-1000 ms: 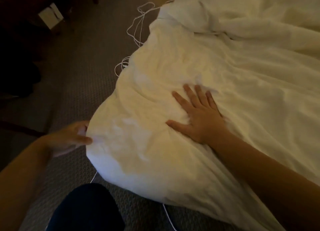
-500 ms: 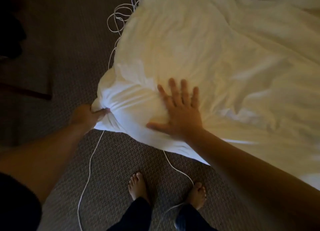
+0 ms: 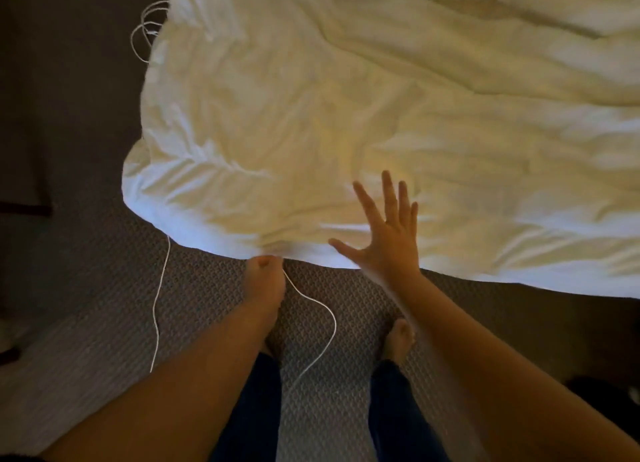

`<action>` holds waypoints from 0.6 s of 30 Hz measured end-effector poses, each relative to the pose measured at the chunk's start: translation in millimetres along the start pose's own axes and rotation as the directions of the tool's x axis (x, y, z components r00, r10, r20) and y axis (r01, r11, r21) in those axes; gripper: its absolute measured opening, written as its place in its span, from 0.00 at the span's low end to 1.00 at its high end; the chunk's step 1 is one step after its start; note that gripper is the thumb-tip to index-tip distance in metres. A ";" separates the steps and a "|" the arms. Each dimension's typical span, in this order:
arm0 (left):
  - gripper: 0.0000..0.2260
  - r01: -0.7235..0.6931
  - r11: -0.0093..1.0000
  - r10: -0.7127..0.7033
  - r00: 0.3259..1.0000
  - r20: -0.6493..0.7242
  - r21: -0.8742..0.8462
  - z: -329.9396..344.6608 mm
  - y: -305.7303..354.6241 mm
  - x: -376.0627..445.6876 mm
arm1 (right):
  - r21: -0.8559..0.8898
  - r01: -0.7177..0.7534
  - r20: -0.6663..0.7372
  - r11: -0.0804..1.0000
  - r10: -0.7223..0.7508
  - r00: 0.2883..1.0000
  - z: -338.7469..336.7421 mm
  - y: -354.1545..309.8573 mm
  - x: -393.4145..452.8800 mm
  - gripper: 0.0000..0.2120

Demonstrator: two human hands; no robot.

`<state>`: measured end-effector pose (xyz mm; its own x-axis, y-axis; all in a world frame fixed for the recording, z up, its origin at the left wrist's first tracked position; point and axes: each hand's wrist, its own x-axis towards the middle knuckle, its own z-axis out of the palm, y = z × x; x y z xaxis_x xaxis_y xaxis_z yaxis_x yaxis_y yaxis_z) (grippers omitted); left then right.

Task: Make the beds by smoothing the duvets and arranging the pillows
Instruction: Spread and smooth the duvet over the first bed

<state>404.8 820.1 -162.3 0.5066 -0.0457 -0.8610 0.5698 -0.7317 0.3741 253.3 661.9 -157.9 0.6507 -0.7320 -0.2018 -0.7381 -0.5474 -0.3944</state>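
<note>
A white, wrinkled duvet [image 3: 346, 115] covers the bed and hangs over its near edge and left corner. My left hand [image 3: 265, 281] pinches the duvet's lower edge at the hem, with the fingers curled under the cloth. My right hand [image 3: 388, 240] lies flat with its fingers spread on the duvet near that edge, a little right of the left hand. No pillow is in view.
A thin white cable [image 3: 157, 309] trails over the patterned carpet [image 3: 104, 340] from under the duvet, with a second loop [image 3: 322, 323] between my feet and coils [image 3: 145, 35] by the bed's left side. My bare right foot [image 3: 398, 337] stands close to the bed.
My left hand has moved right along the duvet's edge, from the corner to a spot near the right hand. The right hand has slid right on the cloth. The corner lies flatter.
</note>
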 end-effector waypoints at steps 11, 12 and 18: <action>0.21 0.191 0.980 -0.162 0.934 0.320 -0.062 137.7 12.3 -10.1 | 0.122 0.259 0.310 0.958 -0.285 0.907 -34.3 164.4 -12.7 0.33; 0.20 0.293 0.918 -0.166 0.896 0.412 -0.267 144.3 4.5 -15.1 | 0.269 0.199 0.317 0.942 -0.281 0.906 -46.6 173.9 -21.7 0.26; 0.25 0.317 0.428 -0.160 0.948 0.274 -0.847 189.6 -37.1 -25.5 | 0.817 -0.576 0.422 -0.018 0.700 0.576 -57.1 231.9 -61.2 0.16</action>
<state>248.1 719.5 -219.6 0.2119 -0.1127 -0.9708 0.9520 0.2483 0.1789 32.1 556.6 -185.8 -0.0665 -0.6339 -0.7705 -0.2159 0.7631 -0.6092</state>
